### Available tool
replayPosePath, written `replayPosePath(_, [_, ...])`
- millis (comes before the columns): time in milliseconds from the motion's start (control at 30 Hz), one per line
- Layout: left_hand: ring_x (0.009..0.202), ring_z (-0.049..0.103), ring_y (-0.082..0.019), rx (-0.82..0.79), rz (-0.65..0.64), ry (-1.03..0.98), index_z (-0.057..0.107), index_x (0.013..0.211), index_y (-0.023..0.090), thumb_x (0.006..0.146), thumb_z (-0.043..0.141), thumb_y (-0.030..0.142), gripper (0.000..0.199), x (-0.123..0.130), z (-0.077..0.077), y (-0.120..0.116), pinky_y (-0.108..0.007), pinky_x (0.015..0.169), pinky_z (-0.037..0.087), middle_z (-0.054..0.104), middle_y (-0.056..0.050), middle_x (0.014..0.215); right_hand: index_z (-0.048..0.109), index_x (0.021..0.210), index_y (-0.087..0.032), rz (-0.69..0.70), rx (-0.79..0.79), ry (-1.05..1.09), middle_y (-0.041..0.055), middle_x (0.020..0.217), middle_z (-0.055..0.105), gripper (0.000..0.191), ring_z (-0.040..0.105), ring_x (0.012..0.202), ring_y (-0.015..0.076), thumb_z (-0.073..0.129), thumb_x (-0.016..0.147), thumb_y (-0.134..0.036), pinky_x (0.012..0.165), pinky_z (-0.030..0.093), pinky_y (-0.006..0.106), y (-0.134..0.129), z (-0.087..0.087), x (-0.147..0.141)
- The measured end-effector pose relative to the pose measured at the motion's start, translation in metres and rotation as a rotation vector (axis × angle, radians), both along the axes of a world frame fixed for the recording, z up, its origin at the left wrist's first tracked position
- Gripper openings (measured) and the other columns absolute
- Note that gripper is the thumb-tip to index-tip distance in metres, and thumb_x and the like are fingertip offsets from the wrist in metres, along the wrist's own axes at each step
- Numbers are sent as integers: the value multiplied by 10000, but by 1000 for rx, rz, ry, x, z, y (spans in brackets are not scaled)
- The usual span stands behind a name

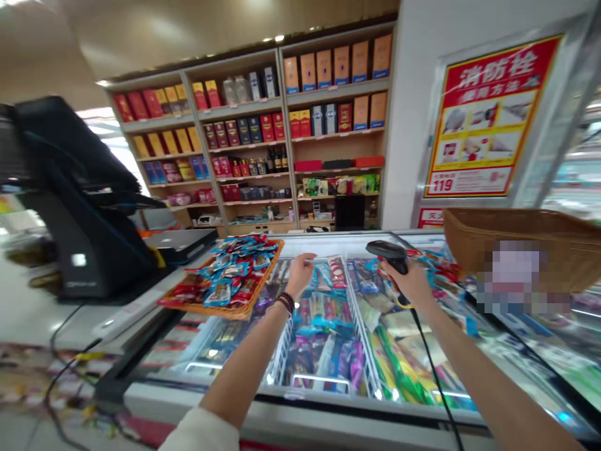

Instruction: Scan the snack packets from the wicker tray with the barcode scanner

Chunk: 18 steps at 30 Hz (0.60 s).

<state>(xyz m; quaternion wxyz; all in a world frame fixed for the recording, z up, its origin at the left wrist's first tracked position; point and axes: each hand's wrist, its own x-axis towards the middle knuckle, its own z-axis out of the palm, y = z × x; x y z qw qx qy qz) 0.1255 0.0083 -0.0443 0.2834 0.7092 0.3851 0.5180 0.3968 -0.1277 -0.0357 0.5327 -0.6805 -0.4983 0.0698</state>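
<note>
Head view, wicker basket point(493, 241) right, chest freezer point(282, 410)

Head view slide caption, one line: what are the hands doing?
Right hand grips a corded barcode scanner over a chest freezer; open left hand hovers beside a woven tray of snack packets.

Far off, tall wooden shelves point(335, 93) carry boxed liquor and bottles, with a red and yellow fire-hydrant instruction poster point(488, 119) on the white pillar to their right. On the left, a black point-of-sale terminal point(79, 200) stands on the white bench point(126, 313), and a wicker basket point(526, 247) shows at the right.
</note>
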Motion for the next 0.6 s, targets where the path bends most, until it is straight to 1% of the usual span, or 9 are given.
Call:
replayPosePath(100, [1004, 633, -211, 137, 267, 141, 715, 1012, 170, 778, 532, 57, 318, -76, 22, 1, -349, 954, 494, 690, -96, 1061, 523, 632, -231, 149, -12, 103, 4, 432, 545, 395, 540, 405, 178, 587, 779, -593, 465, 432, 299, 29, 5, -45])
replayPosePath(167, [1103, 599, -242, 178, 449, 286, 696, 1069, 176, 785, 532, 67, 345, -124, 33, 0, -386, 1018, 456, 665, -104, 1133, 532, 641, -231, 188, 4, 99, 0, 433, 541, 388, 538, 416, 178, 594, 774, -589, 480, 431, 301, 43, 7, -74])
replayPosePath(233, [1196, 554, -278, 173, 603, 431, 662, 1150, 167, 779, 554, 78, 396, -166, 37, -1, -422, 1074, 404, 635, -125, 1209, 540, 650, -229, 234, 10, 103, -2, 438, 545, 379, 539, 419, 175, 587, 781, -582, 500, 434, 301, 52, 7, -101])
replayPosePath(267, [1235, 530, -292, 159, 645, 499, 638, 1197, 160, 773, 573, 87, 435, -183, 37, -2, -432, 1094, 382, 618, -138, 1251, 541, 653, -229, 261, 6, 115, -3, 440, 547, 379, 539, 415, 173, 583, 785, -582, 503, 434, 300, 55, 5, -114])
replayPosePath(300, [1268, 509, -302, 138, 658, 564, 610, 1246, 153, 762, 598, 98, 487, -197, 35, -3, -432, 1106, 368, 598, -149, 1297, 540, 654, -229, 286, -1, 130, -3, 439, 547, 383, 536, 409, 171, 580, 786, -586, 502, 431, 298, 57, 2, -126])
replayPosePath(367, [1307, 486, -310, 62, 614, 686, 552, 1331, 148, 747, 649, 135, 593, -215, 28, -4, -413, 1108, 368, 553, -165, 1379, 547, 664, -227, 317, -13, 151, -1, 436, 548, 396, 536, 403, 173, 577, 781, -604, 491, 422, 295, 60, -5, -146])
replayPosePath(433, [1304, 494, -310, -38, 572, 779, 517, 1382, 151, 760, 669, 195, 641, -222, 20, -5, -393, 1081, 395, 517, -174, 1425, 565, 679, -224, 333, -35, 130, 3, 430, 547, 414, 542, 408, 181, 562, 783, -624, 488, 409, 294, 60, -14, -161])
replayPosePath(500, [1256, 529, -311, -101, 594, 849, 523, 1393, 175, 795, 650, 244, 614, -219, 14, -6, -388, 1036, 428, 530, -170, 1402, 588, 698, -219, 340, -69, 61, 8, 435, 554, 418, 558, 431, 193, 547, 786, -626, 496, 396, 294, 58, -21, -171])
replayPosePath(600, [1201, 537, -333, -57, 656, 942, 642, 1281, 216, 827, 620, 257, 456, -208, 12, -9, -404, 972, 457, 582, -161, 1291, 631, 743, -209, 321, -73, -75, 28, 490, 596, 411, 597, 517, 221, 538, 785, -607, 521, 371, 294, 55, -26, -178])
